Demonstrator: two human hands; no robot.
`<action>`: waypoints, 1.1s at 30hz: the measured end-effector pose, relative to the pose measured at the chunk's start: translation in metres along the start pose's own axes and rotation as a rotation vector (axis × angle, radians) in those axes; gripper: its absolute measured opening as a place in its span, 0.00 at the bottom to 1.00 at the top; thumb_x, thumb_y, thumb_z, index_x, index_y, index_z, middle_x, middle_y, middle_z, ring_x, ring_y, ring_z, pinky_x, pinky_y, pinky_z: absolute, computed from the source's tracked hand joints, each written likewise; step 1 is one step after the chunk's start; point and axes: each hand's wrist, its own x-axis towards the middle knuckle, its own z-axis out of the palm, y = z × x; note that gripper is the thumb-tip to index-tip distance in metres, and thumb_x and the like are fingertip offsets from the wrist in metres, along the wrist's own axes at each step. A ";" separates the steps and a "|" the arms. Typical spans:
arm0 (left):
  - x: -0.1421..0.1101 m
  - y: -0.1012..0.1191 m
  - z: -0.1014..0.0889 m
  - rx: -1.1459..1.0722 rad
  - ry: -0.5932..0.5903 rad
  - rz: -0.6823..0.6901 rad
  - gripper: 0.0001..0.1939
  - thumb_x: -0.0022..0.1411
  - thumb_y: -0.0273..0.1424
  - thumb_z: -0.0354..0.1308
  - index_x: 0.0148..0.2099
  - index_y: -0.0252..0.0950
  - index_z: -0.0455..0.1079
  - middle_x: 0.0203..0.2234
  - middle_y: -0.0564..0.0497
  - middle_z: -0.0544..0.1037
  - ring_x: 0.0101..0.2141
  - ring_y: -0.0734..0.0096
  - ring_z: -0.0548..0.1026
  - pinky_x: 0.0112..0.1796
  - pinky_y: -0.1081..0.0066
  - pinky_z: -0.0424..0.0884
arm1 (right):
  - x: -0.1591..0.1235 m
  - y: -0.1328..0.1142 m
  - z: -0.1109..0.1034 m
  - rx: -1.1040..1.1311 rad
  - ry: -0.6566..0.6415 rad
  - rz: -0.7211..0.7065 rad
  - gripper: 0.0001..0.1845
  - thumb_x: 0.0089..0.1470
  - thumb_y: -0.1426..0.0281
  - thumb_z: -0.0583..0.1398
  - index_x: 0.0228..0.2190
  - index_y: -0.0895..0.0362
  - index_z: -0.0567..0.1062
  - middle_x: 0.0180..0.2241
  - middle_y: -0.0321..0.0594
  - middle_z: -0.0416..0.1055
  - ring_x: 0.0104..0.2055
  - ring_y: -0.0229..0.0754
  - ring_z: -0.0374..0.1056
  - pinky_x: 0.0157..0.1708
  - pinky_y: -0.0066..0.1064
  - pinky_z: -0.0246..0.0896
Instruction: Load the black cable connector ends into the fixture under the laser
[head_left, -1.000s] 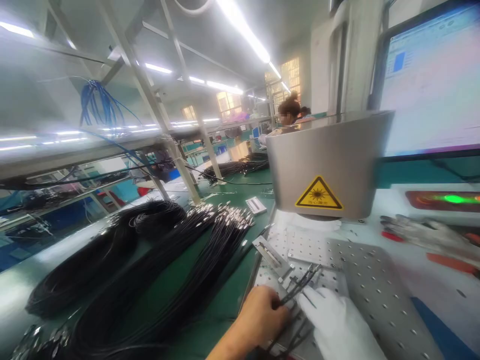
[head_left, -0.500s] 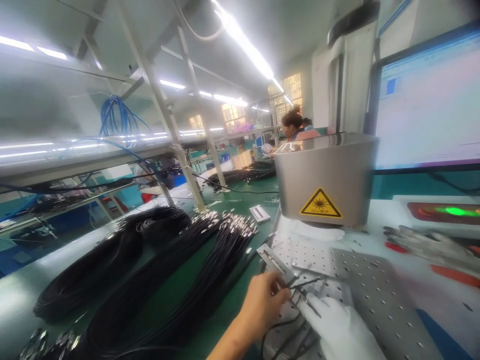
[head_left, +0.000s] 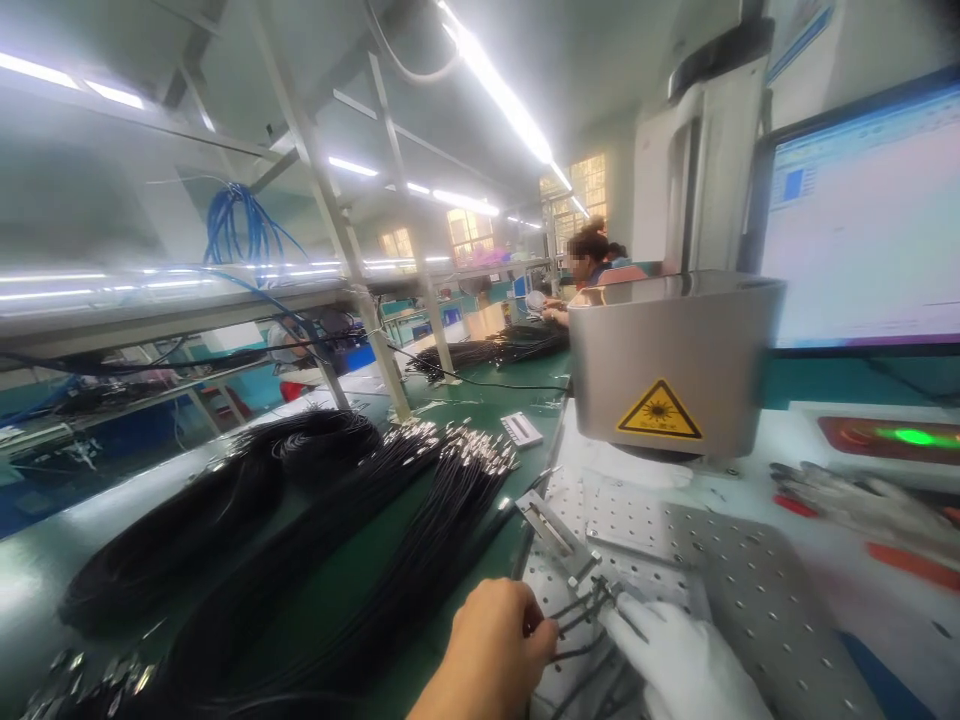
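Observation:
My left hand point(head_left: 499, 645), bare, is low in the middle with its thumb and fingers closed on thin black cable point(head_left: 574, 608). To its right my right hand point(head_left: 679, 650), in a white glove, grips several black cables with metal connector ends point(head_left: 600, 588); its fingertips partly cover them. Just beyond the hands, a slim metal fixture point(head_left: 553, 530) with a slot lies slanted on the perforated metal plate point(head_left: 757, 590). More cable hangs below and between the hands. The exact number held cannot be made out.
Large bundles of black cables point(head_left: 247, 560) with shiny ends cover the green table at left. A small white slotted block point(head_left: 521, 429) lies beyond them. A grey machine head point(head_left: 675, 360) with a laser warning sign overhangs the plate. Gloves point(head_left: 855, 495) and a monitor point(head_left: 870, 210) are at right.
My left hand has drawn back down and left from the fixture, and the cable between both hands now shows more. My right hand stays nearly in place. The view has shifted slightly.

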 end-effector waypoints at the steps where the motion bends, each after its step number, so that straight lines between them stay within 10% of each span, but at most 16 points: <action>1: -0.002 0.000 -0.001 0.032 -0.007 -0.001 0.11 0.56 0.34 0.53 0.32 0.37 0.77 0.31 0.46 0.81 0.35 0.63 0.75 0.34 0.68 0.61 | 0.000 0.000 0.002 -0.005 0.014 0.001 0.34 0.42 0.83 0.52 0.51 0.55 0.75 0.51 0.40 0.71 0.47 0.47 0.68 0.41 0.39 0.73; 26: 0.012 -0.001 0.019 0.161 -0.066 0.112 0.13 0.55 0.34 0.54 0.39 0.39 0.78 0.39 0.41 0.82 0.44 0.45 0.78 0.43 0.55 0.71 | 0.012 0.005 0.018 -0.107 -0.029 -0.034 0.38 0.43 0.84 0.55 0.56 0.48 0.71 0.51 0.36 0.71 0.42 0.46 0.69 0.32 0.32 0.70; 33: 0.036 0.019 0.021 0.184 -0.112 0.251 0.14 0.56 0.35 0.53 0.36 0.35 0.78 0.37 0.37 0.82 0.40 0.46 0.80 0.36 0.62 0.71 | 0.009 0.011 0.072 0.031 0.077 0.234 0.21 0.53 0.72 0.60 0.48 0.46 0.77 0.46 0.39 0.74 0.34 0.44 0.72 0.26 0.28 0.66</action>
